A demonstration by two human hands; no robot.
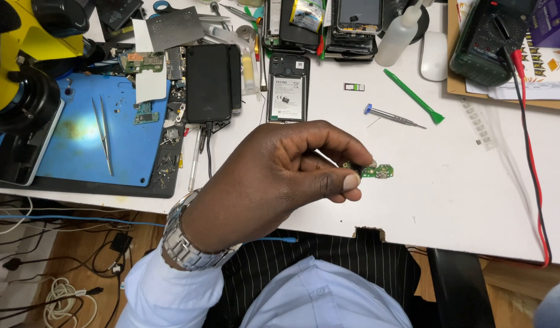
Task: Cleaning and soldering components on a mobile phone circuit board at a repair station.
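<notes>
head view: my left hand (pixel 280 176) pinches a small green circuit board (pixel 377 171) between thumb and fingertips (pixel 351 181), its far end poking out past them. bare white table (pixel 450 182) lies beyond the fingers; the table's chipped near edge sits just below. my right hand is out of sight.

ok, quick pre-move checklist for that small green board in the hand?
1. Left hand pinches small green circuit board by one end: ok.
2. Board held above bare white table, touching nothing: ok.
3. Opened phone lies back-up behind the hand: ok.
4. Screwdriver and green pry tool lie free nearby: ok.
5. Right hand's whereabouts: cannot tell, out of view.
6. Board's connector condition: cannot tell, too small.
</notes>
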